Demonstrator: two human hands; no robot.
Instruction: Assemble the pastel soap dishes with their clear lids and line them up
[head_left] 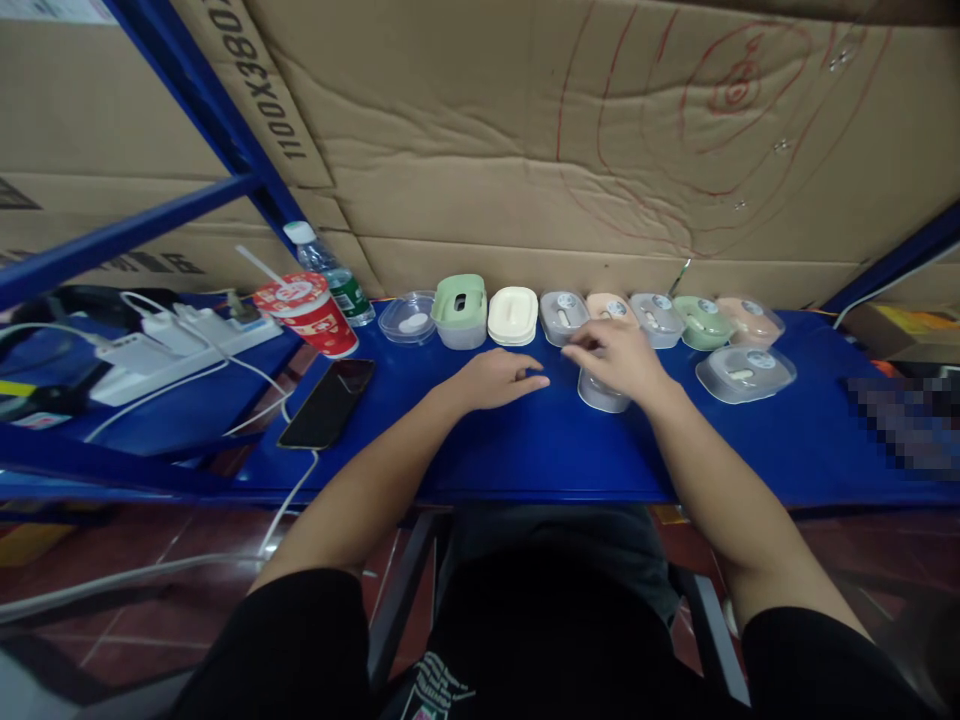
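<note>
Blue bench (517,455), lidded containers (703,324) along its back edge: left hand (491,380), thumb and forefinger parted; right hand (624,358) curls its fingers over a translucent container (602,398), grip unclear.

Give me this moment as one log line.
left hand: nothing visible held | right hand: over clear container, grip unclear | beyond: green-lidded box, red cup
</note>
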